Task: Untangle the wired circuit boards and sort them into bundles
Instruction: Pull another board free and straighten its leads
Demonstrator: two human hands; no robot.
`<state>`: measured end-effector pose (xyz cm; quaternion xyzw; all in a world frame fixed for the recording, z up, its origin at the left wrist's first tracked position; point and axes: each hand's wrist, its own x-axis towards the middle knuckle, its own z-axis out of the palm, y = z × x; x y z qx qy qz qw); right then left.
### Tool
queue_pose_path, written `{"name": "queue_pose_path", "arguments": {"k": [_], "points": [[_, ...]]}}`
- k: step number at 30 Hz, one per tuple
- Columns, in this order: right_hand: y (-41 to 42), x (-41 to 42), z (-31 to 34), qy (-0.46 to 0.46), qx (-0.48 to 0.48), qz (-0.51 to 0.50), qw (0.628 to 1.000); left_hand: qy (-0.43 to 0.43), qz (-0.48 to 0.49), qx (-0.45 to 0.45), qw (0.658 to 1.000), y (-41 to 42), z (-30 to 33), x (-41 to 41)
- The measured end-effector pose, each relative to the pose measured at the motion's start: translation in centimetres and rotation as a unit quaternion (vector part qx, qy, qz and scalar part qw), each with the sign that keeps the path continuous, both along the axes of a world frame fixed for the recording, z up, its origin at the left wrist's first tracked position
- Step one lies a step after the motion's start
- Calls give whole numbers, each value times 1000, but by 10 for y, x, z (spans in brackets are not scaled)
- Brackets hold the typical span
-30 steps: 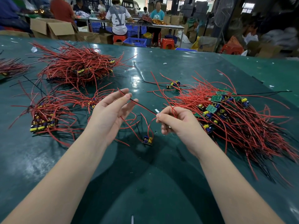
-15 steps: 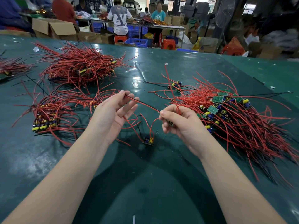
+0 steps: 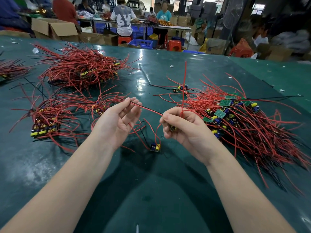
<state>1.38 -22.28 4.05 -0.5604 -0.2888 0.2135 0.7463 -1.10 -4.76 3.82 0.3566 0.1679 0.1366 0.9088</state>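
A worker's left hand (image 3: 117, 121) pinches the end of a wire (image 3: 146, 108) stretched toward the right hand (image 3: 181, 126), whose fingers curl round a small board and its red leads, above a green table (image 3: 151, 190). One freed circuit board (image 3: 155, 147) lies between the wrists (the tangled pile (image 3: 244, 120) sits just right, sorted bundles (image 3: 45, 121) left). A steady, straight draw along the wire, not a jerk, would likely free it cleanly.
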Motion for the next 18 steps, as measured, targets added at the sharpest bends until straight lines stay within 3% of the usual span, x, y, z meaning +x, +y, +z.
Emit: {"name": "queue_pose_path", "arguments": {"k": [7,13,18], "points": [[1,2,-4,29,-122,-103,987,-17,0,11,1000,6,1,-3],[2,6,-6,72,-89,-175,978,-45,-28,97,994,4,2,-4],[1,10,-4,125,-19,-149,981,-29,-95,149,984,-3,2,-4]]}}
